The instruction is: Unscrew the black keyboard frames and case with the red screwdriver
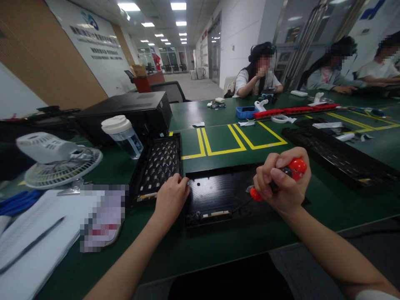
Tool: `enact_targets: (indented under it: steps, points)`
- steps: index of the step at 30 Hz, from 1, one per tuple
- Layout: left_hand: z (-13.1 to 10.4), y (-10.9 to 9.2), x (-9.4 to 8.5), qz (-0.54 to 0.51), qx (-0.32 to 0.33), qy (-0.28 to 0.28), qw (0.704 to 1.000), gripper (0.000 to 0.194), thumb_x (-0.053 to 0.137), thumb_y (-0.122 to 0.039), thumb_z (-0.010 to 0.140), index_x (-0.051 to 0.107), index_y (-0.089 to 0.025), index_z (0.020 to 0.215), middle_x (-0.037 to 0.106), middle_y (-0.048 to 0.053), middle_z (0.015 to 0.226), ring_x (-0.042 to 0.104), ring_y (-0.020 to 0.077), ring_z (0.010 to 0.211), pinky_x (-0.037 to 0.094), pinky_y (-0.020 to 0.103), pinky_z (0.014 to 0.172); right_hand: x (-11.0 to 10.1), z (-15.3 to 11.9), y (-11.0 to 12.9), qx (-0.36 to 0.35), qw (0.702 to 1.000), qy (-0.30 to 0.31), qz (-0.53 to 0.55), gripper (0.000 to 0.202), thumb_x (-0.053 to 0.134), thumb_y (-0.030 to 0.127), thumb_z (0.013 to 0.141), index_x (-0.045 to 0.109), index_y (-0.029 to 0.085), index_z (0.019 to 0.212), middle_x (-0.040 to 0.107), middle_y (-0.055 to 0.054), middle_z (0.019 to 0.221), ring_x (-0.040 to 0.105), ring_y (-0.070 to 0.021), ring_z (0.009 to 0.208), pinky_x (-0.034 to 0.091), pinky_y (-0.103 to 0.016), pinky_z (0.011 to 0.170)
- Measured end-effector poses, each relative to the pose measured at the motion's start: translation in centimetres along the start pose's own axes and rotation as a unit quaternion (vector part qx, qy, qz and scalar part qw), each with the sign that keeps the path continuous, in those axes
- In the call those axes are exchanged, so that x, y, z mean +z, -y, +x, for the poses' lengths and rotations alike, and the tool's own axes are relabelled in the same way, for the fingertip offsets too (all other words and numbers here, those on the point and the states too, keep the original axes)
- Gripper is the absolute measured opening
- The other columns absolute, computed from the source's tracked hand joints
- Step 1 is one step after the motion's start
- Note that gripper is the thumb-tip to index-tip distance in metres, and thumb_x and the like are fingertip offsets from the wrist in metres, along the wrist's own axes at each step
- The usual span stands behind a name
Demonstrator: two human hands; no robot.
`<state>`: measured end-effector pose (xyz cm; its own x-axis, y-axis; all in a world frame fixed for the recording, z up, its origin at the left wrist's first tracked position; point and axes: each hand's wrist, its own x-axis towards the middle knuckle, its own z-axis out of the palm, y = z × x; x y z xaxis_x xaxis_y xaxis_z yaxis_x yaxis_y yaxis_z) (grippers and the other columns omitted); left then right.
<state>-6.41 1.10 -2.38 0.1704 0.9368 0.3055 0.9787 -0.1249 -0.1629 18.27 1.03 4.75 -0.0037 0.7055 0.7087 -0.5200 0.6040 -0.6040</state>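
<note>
The right hand (283, 181) clenched a red-and-black screwdriver (298, 168) over a black panel (218, 189); the left hand (171, 195) curled at its left edge, grip unclear; firm bracing there seemed wise.

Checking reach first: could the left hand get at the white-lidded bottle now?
Probably yes. The left hand is at the edge of the smooth black panel; only the patterned black panel seems to lie between, low, and the white-lidded bottle looks uncovered.

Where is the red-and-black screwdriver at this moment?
Head view, right of centre: the screwdriver is in the right grip, over the black panel.
</note>
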Motion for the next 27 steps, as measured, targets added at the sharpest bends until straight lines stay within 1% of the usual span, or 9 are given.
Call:
enact_targets:
  steps: [5, 10, 13, 17, 19, 22, 23, 25, 27]
  points:
    - [0.0, -0.1, 0.0, 0.005, 0.002, 0.001, 1.000, 0.022, 0.047, -0.023, 0.092, 0.067, -0.018, 0.101, 0.057, 0.008, 0.092, 0.060, 0.0216, 0.084, 0.046, 0.030, 0.067, 0.4, 0.1, -0.1, -0.008, 1.000, 0.029, 0.005, 0.016, 0.059, 0.009, 0.081, 0.052, 0.023, 0.086, 0.050, 0.007, 0.060, 0.041, -0.0039, 0.032, 0.035, -0.016, 0.027]
    - [-0.1, 0.0, 0.2, 0.003, 0.004, 0.001, 1.000, 0.023, 0.046, -0.024, 0.092, 0.066, -0.018, 0.103, 0.057, 0.008, 0.093, 0.059, 0.0211, 0.083, 0.046, 0.030, 0.067, 1.0, 0.2, -0.4, 0.017, 0.996, 0.082, 0.004, 0.019, 0.061, 0.008, 0.080, 0.055, 0.023, 0.089, 0.055, 0.005, 0.065, 0.044, -0.0044, 0.035, 0.035, -0.017, 0.029]
    - [0.0, 0.0, 0.2, 0.002, 0.007, 0.001, 1.000, 0.023, 0.046, -0.024, 0.093, 0.066, -0.018, 0.103, 0.057, 0.008, 0.092, 0.059, 0.0213, 0.083, 0.046, 0.030, 0.067, 1.5, 0.4, -0.6, 0.028, 0.993, 0.109, -0.032, 0.020, 0.063, 0.009, 0.078, 0.054, 0.023, 0.089, 0.056, 0.006, 0.065, 0.045, -0.0053, 0.037, 0.037, -0.018, 0.031]
    - [0.0, 0.0, 0.1, 0.002, 0.006, -0.003, 1.000, 0.022, 0.047, -0.024, 0.092, 0.066, -0.018, 0.102, 0.057, 0.007, 0.092, 0.059, 0.0221, 0.083, 0.045, 0.031, 0.067, 2.3, 0.6, -0.7, 0.035, 0.989, 0.079, -0.124, 0.020, 0.067, 0.009, 0.076, 0.054, 0.022, 0.084, 0.055, 0.004, 0.066, 0.048, -0.0066, 0.044, 0.043, -0.020, 0.037]
    - [0.0, 0.0, 0.0, 0.001, 0.007, -0.002, 1.000, 0.022, 0.047, -0.024, 0.092, 0.066, -0.018, 0.101, 0.057, 0.007, 0.092, 0.059, 0.0225, 0.083, 0.045, 0.031, 0.067, 2.6, 0.8, -0.8, 0.044, 0.987, 0.071, -0.137, 0.020, 0.068, 0.011, 0.076, 0.054, 0.022, 0.084, 0.055, 0.004, 0.067, 0.047, -0.0063, 0.045, 0.043, -0.020, 0.039]
    - [-0.1, 0.0, 0.0, 0.000, 0.007, -0.001, 1.000, 0.022, 0.047, -0.024, 0.092, 0.066, -0.018, 0.101, 0.057, 0.007, 0.091, 0.059, 0.0223, 0.083, 0.045, 0.031, 0.067, 2.9, 1.1, -1.1, 0.069, 0.987, 0.114, -0.087, 0.017, 0.068, 0.022, 0.080, 0.053, 0.021, 0.086, 0.054, 0.005, 0.065, 0.046, -0.0054, 0.042, 0.040, -0.018, 0.037]
    - [-0.1, 0.0, -0.1, 0.000, 0.006, -0.001, 1.000, 0.022, 0.047, -0.024, 0.092, 0.066, -0.018, 0.101, 0.057, 0.007, 0.091, 0.059, 0.0221, 0.083, 0.045, 0.031, 0.067, 3.1, 1.1, -1.2, 0.083, 0.986, 0.137, -0.051, 0.014, 0.064, 0.029, 0.083, 0.053, 0.021, 0.088, 0.053, 0.005, 0.064, 0.045, -0.0053, 0.040, 0.038, -0.018, 0.036]
    - [-0.1, -0.1, -0.1, 0.003, 0.005, 0.000, 1.000, 0.022, 0.047, -0.025, 0.092, 0.066, -0.018, 0.101, 0.057, 0.007, 0.091, 0.059, 0.0219, 0.083, 0.045, 0.031, 0.067, 3.3, 1.2, -1.5, 0.116, 0.979, 0.170, 0.012, 0.019, 0.050, 0.040, 0.091, 0.054, 0.021, 0.093, 0.051, 0.005, 0.062, 0.045, -0.0059, 0.039, 0.036, -0.018, 0.035]
    - [0.0, -0.1, -0.1, 0.005, 0.003, 0.003, 1.000, 0.022, 0.047, -0.025, 0.092, 0.066, -0.018, 0.101, 0.057, 0.007, 0.092, 0.059, 0.0218, 0.083, 0.045, 0.031, 0.067, 3.7, 1.1, -1.6, 0.133, 0.975, 0.173, 0.032, 0.024, 0.041, 0.039, 0.095, 0.055, 0.020, 0.097, 0.050, 0.005, 0.063, 0.047, -0.0063, 0.041, 0.036, -0.018, 0.036]
